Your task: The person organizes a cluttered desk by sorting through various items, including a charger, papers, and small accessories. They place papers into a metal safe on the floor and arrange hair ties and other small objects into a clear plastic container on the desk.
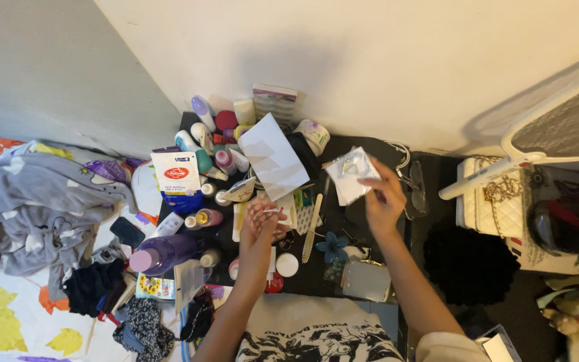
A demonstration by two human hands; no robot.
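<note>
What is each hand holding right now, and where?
Right hand pinches a small clear packet by its lower right edge. Left hand rests among the clutter; whether it holds anything cannot be told.
</note>
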